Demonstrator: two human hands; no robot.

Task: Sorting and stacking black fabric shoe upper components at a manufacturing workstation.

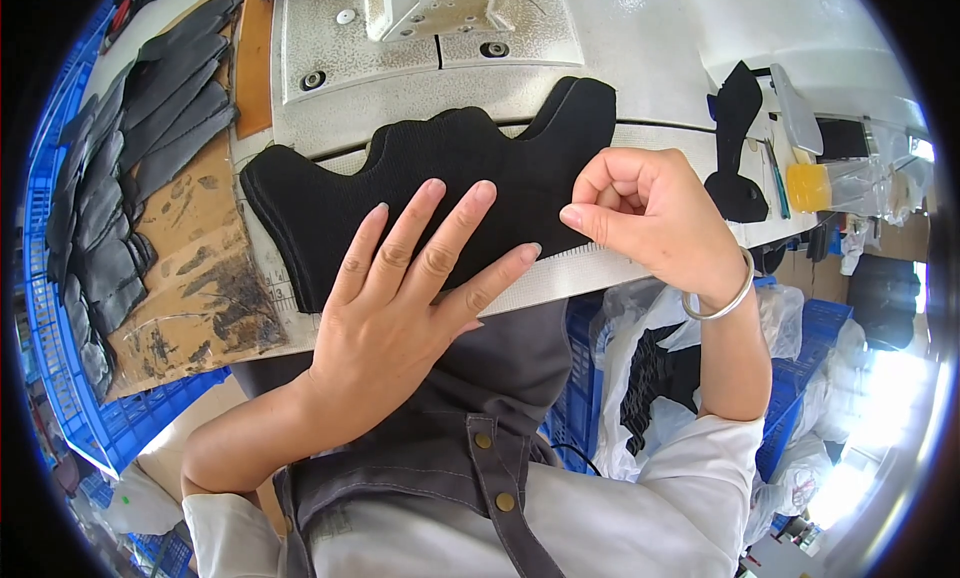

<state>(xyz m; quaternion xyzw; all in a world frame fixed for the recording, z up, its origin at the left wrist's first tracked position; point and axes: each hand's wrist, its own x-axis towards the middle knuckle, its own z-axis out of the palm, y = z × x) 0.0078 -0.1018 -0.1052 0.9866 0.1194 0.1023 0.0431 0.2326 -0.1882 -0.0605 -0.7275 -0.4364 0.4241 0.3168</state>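
A stack of black cut fabric pieces (450, 143), with curved notches along its far edge, lies on the white sewing table (640, 243) in front of me. My left hand (395, 288) rests on it with fingers stretched out and spread. Over the right part of the stack, my right hand (665, 213) is closed, thumb and forefinger pinched together near the fabric. Whatever may be between those fingertips is too small or hidden to make out. A bangle (722, 303) circles my right wrist. Measuring marks run along the table's near edge, partly covered by the fabric.
The sewing machine's metal base (350, 53) stands just beyond the fabric. At left, dark overlapping pieces (105, 193) lie on stained cardboard (195, 258) beside a blue crate (75, 388). At right are another black piece (737, 128) and a yellow-ended clear bottle (808, 188). Plastic bags (650, 318) hang below.
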